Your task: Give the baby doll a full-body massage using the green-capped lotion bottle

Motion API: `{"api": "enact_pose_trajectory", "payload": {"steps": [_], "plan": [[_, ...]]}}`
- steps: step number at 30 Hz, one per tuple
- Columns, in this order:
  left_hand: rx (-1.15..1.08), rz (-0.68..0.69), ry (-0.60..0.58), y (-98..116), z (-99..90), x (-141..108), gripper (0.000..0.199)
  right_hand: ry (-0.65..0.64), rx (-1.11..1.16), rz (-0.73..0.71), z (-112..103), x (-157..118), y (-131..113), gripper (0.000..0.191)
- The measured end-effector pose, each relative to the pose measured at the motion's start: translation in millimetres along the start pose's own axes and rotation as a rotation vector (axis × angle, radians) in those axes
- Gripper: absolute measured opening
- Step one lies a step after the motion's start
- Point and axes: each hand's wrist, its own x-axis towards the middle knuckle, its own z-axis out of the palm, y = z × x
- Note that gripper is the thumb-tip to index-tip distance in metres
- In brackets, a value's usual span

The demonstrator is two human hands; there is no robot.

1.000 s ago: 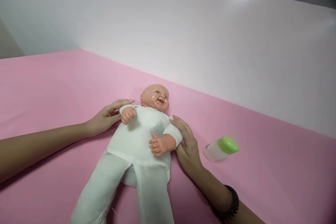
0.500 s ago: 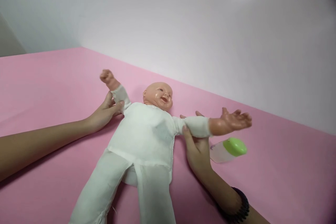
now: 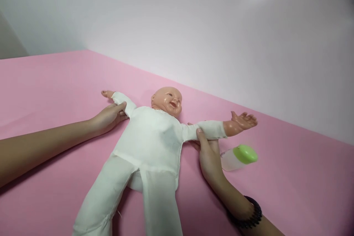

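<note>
hands grip doll's sleeves on pink sheet before pale wall

On my feed, the pink surface fills the lower part of the view and runs back to a pale wall. A baby doll in a white cloth suit lies on its back on it, arms spread, its legs running off the bottom edge of my frame. Near the doll's outstretched arm, a small plastic bottle lies on its side, its green cap pointing away from the doll.
</note>
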Motion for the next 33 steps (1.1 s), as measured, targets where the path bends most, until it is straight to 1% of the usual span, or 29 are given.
{"api": "enact_pose_trajectory", "payload": {"steps": [2,3,4,6,8,9,10,11,12,14,15,16,17,19,21,22,25,27,31,33], "plan": [[0.007,0.002,0.008,-1,0.9,-2,0.031,0.023,0.059,0.066,-1,0,0,0.078],[0.009,0.021,0.01,-1,1.3,-3,0.035,0.029,0.042,0.05,-1,0,2,0.08],[0.018,0.047,0.009,-2,1.6,-5,0.041,0.027,-0.003,-0.002,-2,0,4,0.078],[0.102,0.115,-0.016,-4,2.1,-10,0.051,-0.027,-0.148,-0.208,-5,-2,11,0.068],[0.255,0.21,-0.078,-5,2.2,-15,0.051,-0.148,-0.286,-0.414,-7,-4,17,0.054],[0.334,0.264,-0.117,-5,2.2,-17,0.049,-0.21,-0.335,-0.483,-9,-5,20,0.05],[0.398,0.311,-0.154,-5,2.3,-19,0.047,-0.259,-0.368,-0.532,-10,-6,21,0.048],[0.439,0.338,-0.177,-5,2.5,-20,0.046,-0.279,-0.378,-0.558,-10,-6,21,0.047],[0.457,0.339,-0.187,-4,2.7,-20,0.046,-0.273,-0.369,-0.561,-11,-7,20,0.047],[0.419,0.27,-0.162,-3,3.4,-19,0.05,-0.206,-0.306,-0.507,-10,-6,16,0.047],[0.351,0.216,-0.131,-2,3.9,-18,0.051,-0.16,-0.257,-0.43,-9,-5,14,0.048],[0.257,0.166,-0.098,-1,4.3,-16,0.051,-0.115,-0.202,-0.325,-7,-4,11,0.05],[0.154,0.128,-0.064,0,4.6,-13,0.047,-0.07,-0.144,-0.212,-6,-3,8,0.054],[-0.011,0.071,-0.008,2,4.4,-8,0.03,0.008,-0.01,-0.025,-3,0,5,0.063],[-0.097,0.033,0.064,3,2.8,-3,0.016,0.032,0.14,0.098,-2,3,3,0.066],[-0.127,0.022,0.106,3,1.3,-1,0.014,0.037,0.219,0.136,-2,5,2,0.065],[-0.192,0.056,0.239,3,-5.3,5,0.016,0.096,0.419,0.203,-4,13,0,0.052],[-0.197,0.098,0.299,3,-10.5,9,0.016,0.193,0.521,0.197,-7,20,-1,0.044],[-0.257,0.179,0.436,6,-18.6,18,0.024,0.394,0.649,0.166,-10,30,-6,0.031],[-0.289,0.208,0.484,9,-20.5,22,0.023,0.421,0.656,0.157,-10,31,-9,0.027]]}}
